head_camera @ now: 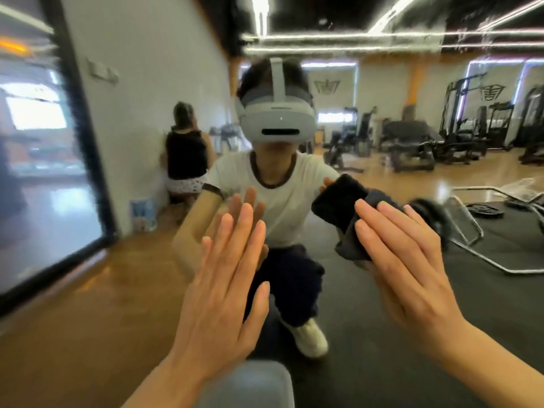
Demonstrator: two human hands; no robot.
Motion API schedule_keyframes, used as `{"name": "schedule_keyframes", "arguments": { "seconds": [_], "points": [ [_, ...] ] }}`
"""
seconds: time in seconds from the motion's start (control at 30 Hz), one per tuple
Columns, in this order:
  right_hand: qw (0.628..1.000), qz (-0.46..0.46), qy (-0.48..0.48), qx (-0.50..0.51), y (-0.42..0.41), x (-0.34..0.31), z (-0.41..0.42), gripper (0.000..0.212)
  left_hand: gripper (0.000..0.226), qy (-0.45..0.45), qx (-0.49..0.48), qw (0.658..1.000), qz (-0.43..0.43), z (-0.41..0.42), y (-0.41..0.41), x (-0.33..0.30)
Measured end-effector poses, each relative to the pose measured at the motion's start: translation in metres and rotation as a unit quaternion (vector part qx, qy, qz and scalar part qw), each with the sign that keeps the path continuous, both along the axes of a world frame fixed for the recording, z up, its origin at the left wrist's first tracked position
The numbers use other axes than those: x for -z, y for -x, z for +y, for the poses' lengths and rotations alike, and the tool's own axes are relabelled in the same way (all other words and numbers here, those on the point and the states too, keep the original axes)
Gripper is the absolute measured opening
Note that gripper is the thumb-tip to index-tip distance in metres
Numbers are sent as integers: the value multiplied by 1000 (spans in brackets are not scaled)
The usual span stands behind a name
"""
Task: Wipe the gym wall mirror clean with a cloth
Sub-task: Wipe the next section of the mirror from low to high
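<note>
The left hand (219,293) lay flat against the mirror (382,119), fingers (232,231) straight and close together. The right hand (406,275) pressed a dark cloth (338,201) to the glass with straight, slightly spread fingers. The crouching person's reflection (279,187) filled the mirror, with gym machines (426,139) behind.

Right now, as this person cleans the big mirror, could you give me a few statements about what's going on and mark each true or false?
1. The right hand presses a dark cloth against the mirror. True.
2. The left hand holds a spray bottle. False: it lies flat, fingers straight, holding nothing.
3. The cloth is white. False: it is dark.
4. Gym machines show in the reflection. True.
</note>
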State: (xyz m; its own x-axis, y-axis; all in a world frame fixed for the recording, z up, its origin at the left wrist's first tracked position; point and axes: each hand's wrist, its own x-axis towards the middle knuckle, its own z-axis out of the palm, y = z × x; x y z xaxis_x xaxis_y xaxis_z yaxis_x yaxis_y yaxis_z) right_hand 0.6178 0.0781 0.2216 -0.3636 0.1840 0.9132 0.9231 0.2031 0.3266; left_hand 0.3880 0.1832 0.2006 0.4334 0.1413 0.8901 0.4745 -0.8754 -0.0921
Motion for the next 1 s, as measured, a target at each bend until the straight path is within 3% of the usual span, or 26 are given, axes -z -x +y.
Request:
{"name": "schedule_keyframes", "arguments": {
  "seconds": [0.2, 0.53, 0.73, 1.0],
  "points": [
    [1000, 8, -1, -1, 4, -91, 7, 42, 72, -25, 4, 1000, 16, 6, -1, -102],
    [999, 30, -25, 10, 9, -302, 2, 37, 71, -52, 11, 999, 13, 4, -6, -325],
    [1000, 9, -4, 24, 8, -427, -2, 62, 77, -78, 15, 997, 12, 5, -6, -457],
    [999, -6, -37, 20, 14, -579, 10, 40, 75, -93, 27, 995, -7, 17, -3, -614]
  ]
}}
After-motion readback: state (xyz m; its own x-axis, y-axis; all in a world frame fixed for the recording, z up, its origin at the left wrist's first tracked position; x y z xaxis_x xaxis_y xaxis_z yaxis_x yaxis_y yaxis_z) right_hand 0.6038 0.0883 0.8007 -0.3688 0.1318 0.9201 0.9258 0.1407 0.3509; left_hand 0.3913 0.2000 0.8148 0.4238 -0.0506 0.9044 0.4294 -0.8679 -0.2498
